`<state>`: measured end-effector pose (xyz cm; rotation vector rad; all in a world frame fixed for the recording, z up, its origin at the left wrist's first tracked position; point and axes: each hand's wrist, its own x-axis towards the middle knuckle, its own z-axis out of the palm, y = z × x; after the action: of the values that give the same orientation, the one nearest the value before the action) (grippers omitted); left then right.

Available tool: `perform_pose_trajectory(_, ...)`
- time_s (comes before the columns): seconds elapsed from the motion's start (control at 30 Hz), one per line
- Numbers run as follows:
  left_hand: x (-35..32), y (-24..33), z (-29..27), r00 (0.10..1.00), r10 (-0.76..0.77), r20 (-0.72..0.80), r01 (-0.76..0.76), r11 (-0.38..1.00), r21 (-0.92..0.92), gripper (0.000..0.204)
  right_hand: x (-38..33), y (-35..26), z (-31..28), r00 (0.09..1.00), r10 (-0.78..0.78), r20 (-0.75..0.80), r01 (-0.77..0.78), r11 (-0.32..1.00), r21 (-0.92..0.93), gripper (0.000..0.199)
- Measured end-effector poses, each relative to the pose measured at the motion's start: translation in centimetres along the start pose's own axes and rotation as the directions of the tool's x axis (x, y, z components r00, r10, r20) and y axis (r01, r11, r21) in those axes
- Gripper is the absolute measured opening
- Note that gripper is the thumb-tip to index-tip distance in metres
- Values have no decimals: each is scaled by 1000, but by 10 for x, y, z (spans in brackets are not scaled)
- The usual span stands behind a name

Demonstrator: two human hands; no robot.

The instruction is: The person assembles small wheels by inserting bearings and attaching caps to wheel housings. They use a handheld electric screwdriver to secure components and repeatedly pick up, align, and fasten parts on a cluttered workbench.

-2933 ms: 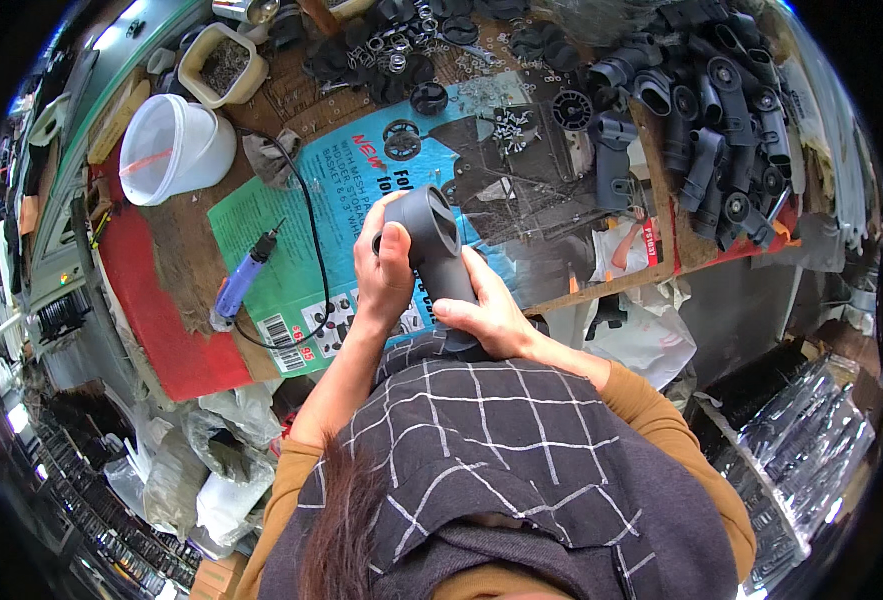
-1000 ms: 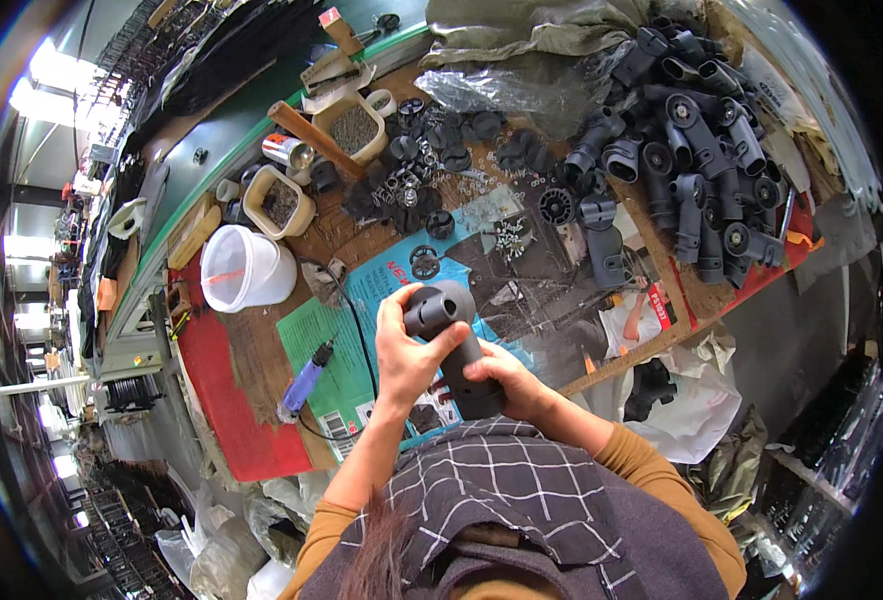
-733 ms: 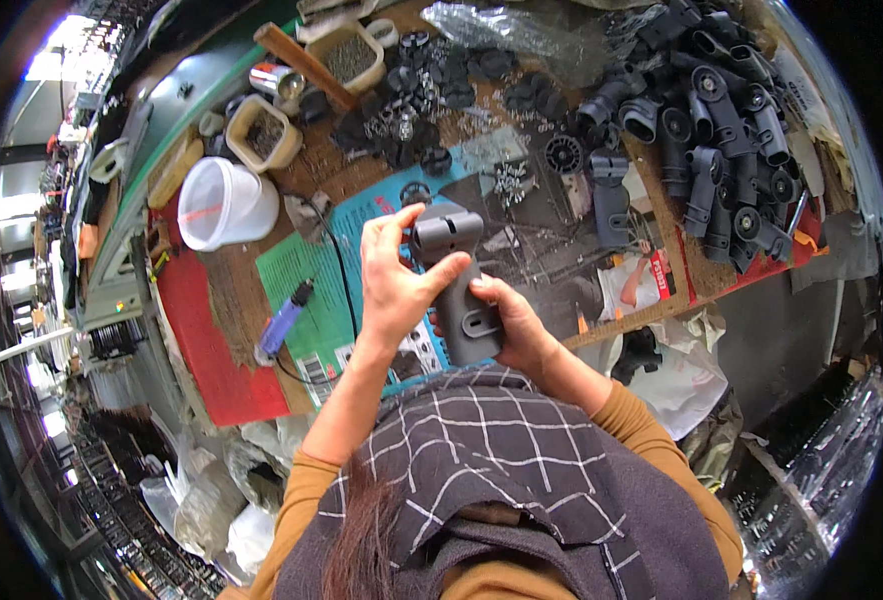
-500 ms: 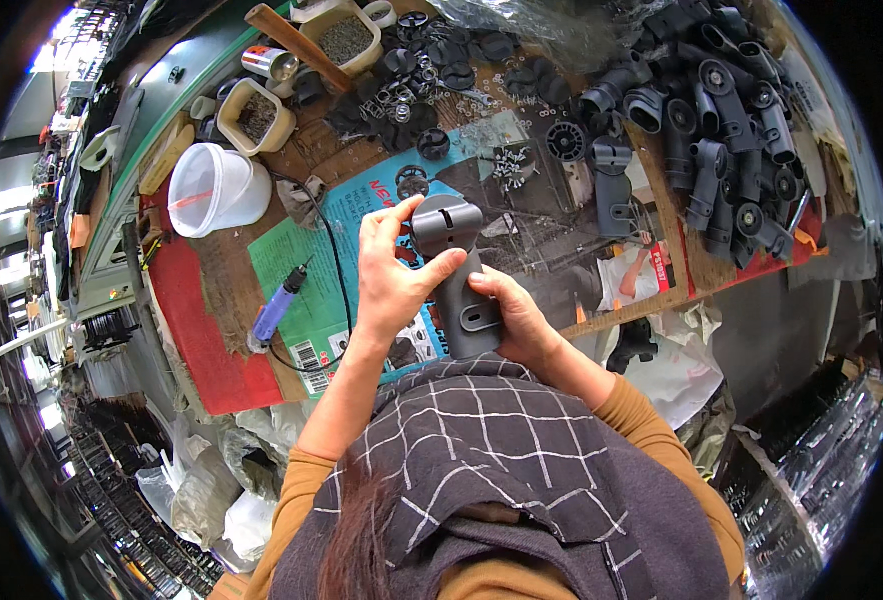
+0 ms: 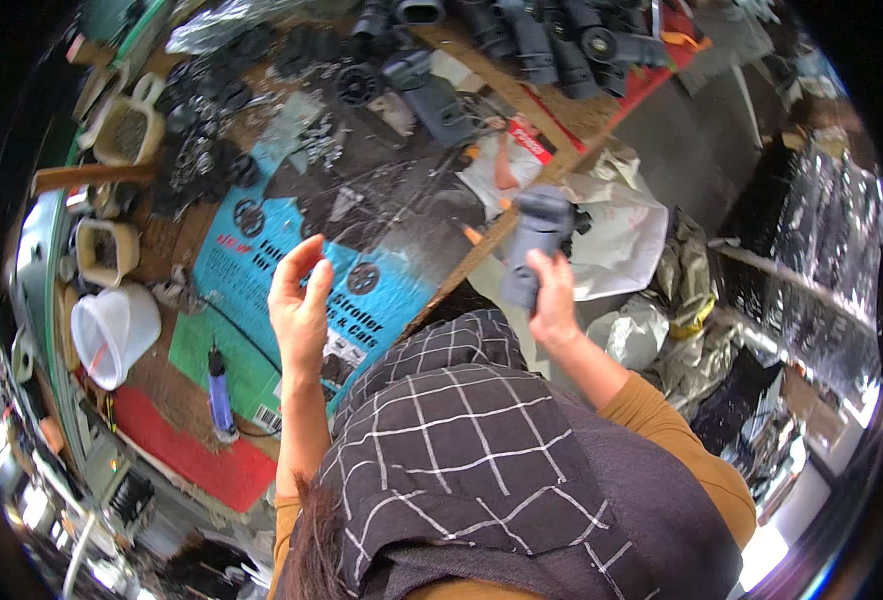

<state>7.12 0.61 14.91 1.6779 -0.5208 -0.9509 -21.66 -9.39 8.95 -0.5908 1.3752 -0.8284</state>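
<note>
My right hand (image 5: 553, 305) grips a dark grey plastic fitting (image 5: 538, 225), a tube with a rounded head, out past the table's front edge. Below it lies a white plastic bag (image 5: 621, 232) with dark parts at its mouth. Over the blue printed sheet (image 5: 306, 275), my left hand (image 5: 299, 300) is raised with finger and thumb apart, holding nothing. A purple electric screwdriver (image 5: 220, 395) with a cord rests on the green part of the sheet, to the left of that hand. Another dark grey fitting (image 5: 429, 97) lies on the table ahead.
Dark fittings (image 5: 571, 45) are heaped at the far edge. At the left stand a white bucket (image 5: 116, 335), two tubs of small hardware (image 5: 107, 250) and a wooden-handled tool (image 5: 91, 178). Loose screws (image 5: 321, 140) and black knobs (image 5: 361, 85) lie farther back. Crumpled bags (image 5: 676, 330) sit at the right.
The head view has turned rightward. My left hand has let go of the fitting; my right hand has carried it right, off the table, over the white bag.
</note>
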Motion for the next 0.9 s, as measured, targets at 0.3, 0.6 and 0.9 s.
perform_pose_trajectory(0.3, -13, -2, 12, 1000, -14, 14, 14, 999, 52, 25, 110, -28, -45, 744, -607, 279, 554, 327, -766, 50)
perform_pose_trajectory(0.6, -42, 2, 2, 999, 54, 1, -54, 998, 35, 24, 172, -40, 183, 634, -500, 590, 599, -165, -784, 80)
perform_pose_trajectory(0.9, 2, -44, -27, 931, -216, -295, 175, 972, -157, 59, 32, 34, 148, 735, 172, 656, -59, 980, -190, 49)
